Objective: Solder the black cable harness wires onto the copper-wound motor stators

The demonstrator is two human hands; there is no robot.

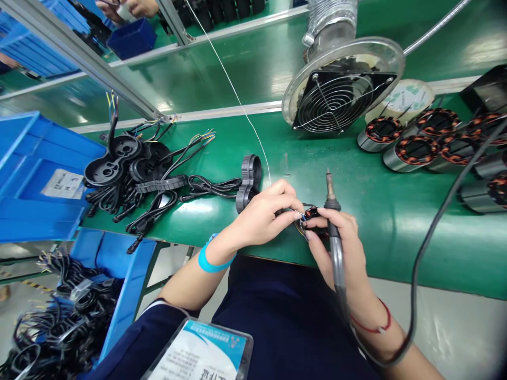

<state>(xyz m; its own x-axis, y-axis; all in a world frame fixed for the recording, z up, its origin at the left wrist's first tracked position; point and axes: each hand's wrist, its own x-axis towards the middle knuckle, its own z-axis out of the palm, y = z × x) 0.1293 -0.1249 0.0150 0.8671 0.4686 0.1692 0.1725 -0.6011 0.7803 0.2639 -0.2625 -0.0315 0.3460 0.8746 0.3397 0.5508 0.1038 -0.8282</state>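
Note:
My left hand [271,211] is closed in a pinch on a thin wire beside a small dark part with copper-coloured windings [311,212], which looks like a motor stator. My right hand [344,243] is closed too, its fingertips on that part, mostly hidden. A soldering iron [335,232] lies across the right hand, tip pointing away from me, its cable running down over the forearm. Left of my hands, a black twin-ring plastic cap [249,182] rests on the bench with its coiled black cable [214,187]. A white solder-like strand [241,103] hangs down behind the left hand.
A fume extractor fan [336,100] stands over the bench. Several wound stators [415,150] sit at right. Black caps with cables [130,163] are piled at left, near blue bins [35,174]. Another person's hands [137,8] show at the far side.

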